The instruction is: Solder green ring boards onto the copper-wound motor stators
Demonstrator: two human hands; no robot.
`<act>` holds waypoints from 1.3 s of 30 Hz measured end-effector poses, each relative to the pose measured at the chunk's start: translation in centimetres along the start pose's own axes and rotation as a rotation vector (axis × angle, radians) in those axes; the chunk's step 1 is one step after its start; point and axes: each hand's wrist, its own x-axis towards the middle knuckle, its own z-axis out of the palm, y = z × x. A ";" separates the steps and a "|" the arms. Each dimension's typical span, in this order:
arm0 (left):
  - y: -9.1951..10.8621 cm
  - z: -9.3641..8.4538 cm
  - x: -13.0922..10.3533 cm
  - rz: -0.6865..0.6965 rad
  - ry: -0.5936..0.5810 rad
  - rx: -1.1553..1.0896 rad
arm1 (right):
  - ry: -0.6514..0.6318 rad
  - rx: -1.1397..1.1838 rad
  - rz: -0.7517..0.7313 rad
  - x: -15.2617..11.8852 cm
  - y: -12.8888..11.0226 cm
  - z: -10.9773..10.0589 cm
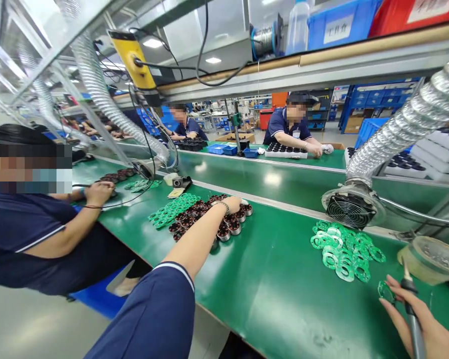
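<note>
My left hand (234, 205) reaches out over a cluster of round motor stators (187, 219) with dark copper windings and metal rims; its fingertips are turned away, and whether they grip one is hidden. At the lower right, my right hand (415, 314) is closed around a soldering iron (411, 304) with its tip pointing up. The same hand pinches a green ring-shaped circuit board (386, 292) between thumb and finger. A loose pile of similar green rings (344, 249) lies to the left of it, and rows of green boards (174, 209) lie beside the stators.
A round tub (434, 257) stands at the right, near a fan (349, 209) on a foil duct. Behind the stators is a small black device (181, 183). A person (33, 214) works at the left; others sit across the green bench (269, 279).
</note>
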 end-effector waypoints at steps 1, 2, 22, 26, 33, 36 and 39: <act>0.0 -0.1 -0.7 -0.007 0.025 0.006 | -0.016 -0.027 -0.037 0.0 -0.3 -0.6; 0.1 0.0 -1.5 -0.013 0.047 0.015 | -0.030 -0.045 -0.075 0.0 -0.5 -1.1; 10.6 12.1 -15.9 0.669 0.038 -0.334 | -0.524 0.334 -0.197 -5.4 -12.3 0.3; 11.1 14.3 -17.8 0.446 0.022 -0.576 | -0.526 0.355 -0.184 -5.4 -12.0 0.3; 13.0 16.1 -17.4 0.447 0.183 -0.795 | -0.455 0.396 -0.141 -5.2 -13.3 0.4; 14.3 16.0 -18.1 0.514 0.189 -0.940 | -0.408 0.469 -0.042 -5.0 -14.8 0.2; 15.4 15.7 -19.0 0.537 0.206 -0.949 | -0.374 0.571 0.040 -5.1 -15.7 0.0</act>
